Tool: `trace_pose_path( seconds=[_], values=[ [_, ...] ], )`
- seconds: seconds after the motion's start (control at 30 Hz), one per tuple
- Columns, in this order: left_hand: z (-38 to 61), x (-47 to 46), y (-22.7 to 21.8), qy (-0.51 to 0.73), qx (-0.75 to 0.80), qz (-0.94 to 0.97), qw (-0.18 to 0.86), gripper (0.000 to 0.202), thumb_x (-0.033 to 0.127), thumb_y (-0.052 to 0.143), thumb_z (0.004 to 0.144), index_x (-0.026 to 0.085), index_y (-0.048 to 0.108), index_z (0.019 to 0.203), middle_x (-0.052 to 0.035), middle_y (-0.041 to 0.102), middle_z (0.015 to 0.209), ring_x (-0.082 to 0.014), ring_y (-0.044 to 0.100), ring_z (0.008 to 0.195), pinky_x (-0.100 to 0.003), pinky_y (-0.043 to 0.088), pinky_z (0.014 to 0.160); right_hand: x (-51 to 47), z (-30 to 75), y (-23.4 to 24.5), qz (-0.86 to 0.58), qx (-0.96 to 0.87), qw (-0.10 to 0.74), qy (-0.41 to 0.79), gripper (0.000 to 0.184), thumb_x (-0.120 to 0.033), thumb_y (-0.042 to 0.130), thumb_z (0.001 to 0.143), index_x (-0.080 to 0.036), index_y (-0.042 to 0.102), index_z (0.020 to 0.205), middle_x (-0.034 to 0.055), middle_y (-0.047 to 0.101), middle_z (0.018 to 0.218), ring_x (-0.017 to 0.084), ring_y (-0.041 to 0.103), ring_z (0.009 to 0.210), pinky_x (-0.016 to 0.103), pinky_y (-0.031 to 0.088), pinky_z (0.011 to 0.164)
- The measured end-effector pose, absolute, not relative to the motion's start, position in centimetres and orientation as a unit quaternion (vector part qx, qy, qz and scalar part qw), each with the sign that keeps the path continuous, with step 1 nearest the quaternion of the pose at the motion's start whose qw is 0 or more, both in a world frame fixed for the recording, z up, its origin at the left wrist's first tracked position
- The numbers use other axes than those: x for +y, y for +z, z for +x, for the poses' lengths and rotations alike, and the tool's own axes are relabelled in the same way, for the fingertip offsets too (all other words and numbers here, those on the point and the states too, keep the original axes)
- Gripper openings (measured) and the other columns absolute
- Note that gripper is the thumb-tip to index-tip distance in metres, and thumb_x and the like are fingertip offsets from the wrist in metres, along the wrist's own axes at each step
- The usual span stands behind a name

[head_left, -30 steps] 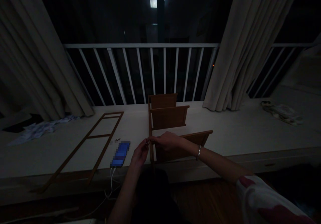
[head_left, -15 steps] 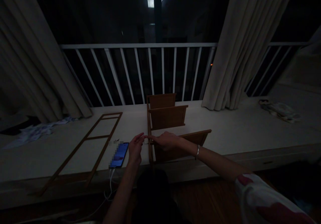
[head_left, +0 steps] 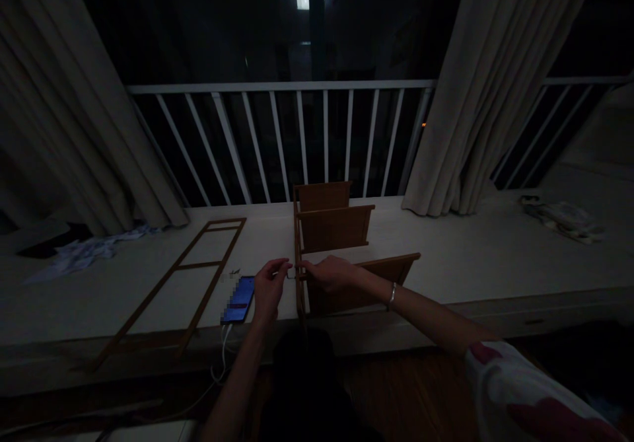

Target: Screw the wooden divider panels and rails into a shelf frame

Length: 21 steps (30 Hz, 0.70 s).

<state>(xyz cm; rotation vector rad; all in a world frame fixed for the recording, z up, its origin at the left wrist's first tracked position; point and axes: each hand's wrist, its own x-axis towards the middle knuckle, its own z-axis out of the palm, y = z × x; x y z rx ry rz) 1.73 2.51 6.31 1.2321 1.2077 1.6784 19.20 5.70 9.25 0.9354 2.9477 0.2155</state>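
A brown wooden shelf frame (head_left: 334, 229) with several boards lies on its side on the pale window ledge. My right hand (head_left: 331, 273) is closed at its near end, thumb and fingertips on the long side rail (head_left: 298, 244). Just left of that rail, my left hand (head_left: 269, 291) is held in a pinch. A small thin, bent piece shows by its fingertips, too dim to name. Beside my left hand lies a lit phone (head_left: 238, 300) with a white cable (head_left: 224, 349) plugged in. Some tiny loose parts (head_left: 234, 273) rest above the phone.
A second wooden frame (head_left: 201, 265), ladder-like, lies at the left and overhangs the ledge's front edge. White railings (head_left: 325, 131) and curtains (head_left: 456, 98) stand behind. Crumpled papers or cloth (head_left: 89, 254) lie far left; a pale bundle (head_left: 564, 217) lies far right.
My hands have parted slightly: the left fingertips have come away from the right ones, which now rest at the rail. The view has shifted a little.
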Motion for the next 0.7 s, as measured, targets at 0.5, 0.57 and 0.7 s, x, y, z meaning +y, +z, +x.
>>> trace_pose_path(
  seconds=[0.5, 0.57, 0.7],
  values=[
    [1.1, -1.6, 3.7, 0.65, 0.492, 0.44, 0.377, 0.019, 0.03, 0.063, 0.06, 0.016, 0.06, 0.072, -0.0015, 0.057, 0.073, -0.0132, 0.05, 0.07, -0.022, 0.037, 0.064, 4.9, 19.1, 10.0, 0.287, 0.954, 0.03, 0.077, 0.067, -0.026, 0.046, 0.075, -0.019, 0.008, 0.13, 0.0103, 0.062, 0.092, 0.021, 0.059, 0.076, 0.026, 0.037, 0.062],
    [1.1, -1.8, 2.9, 0.642, 0.493, 0.431, 0.401, 0.021, 0.032, 0.062, 0.061, 0.016, 0.06, 0.074, -0.0016, 0.057, 0.072, -0.0129, 0.05, 0.069, -0.022, 0.036, 0.062, 4.9, 19.1, 10.0, 0.292, 0.953, 0.03, 0.076, 0.067, -0.026, 0.046, 0.075, -0.02, 0.008, 0.13, 0.0099, 0.062, 0.092, 0.02, 0.059, 0.075, 0.025, 0.037, 0.062],
    [1.1, -1.9, 1.3, 0.618, 0.493, 0.444, 0.421, 0.019, 0.034, 0.058, 0.064, 0.016, 0.059, 0.07, -0.0015, 0.058, 0.071, -0.0125, 0.049, 0.069, -0.022, 0.036, 0.061, 5.1, 19.1, 9.8, 0.289, 0.953, 0.037, 0.077, 0.07, -0.026, 0.049, 0.072, -0.02, 0.009, 0.13, 0.0102, 0.061, 0.093, 0.021, 0.059, 0.076, 0.025, 0.037, 0.061]
  ],
)
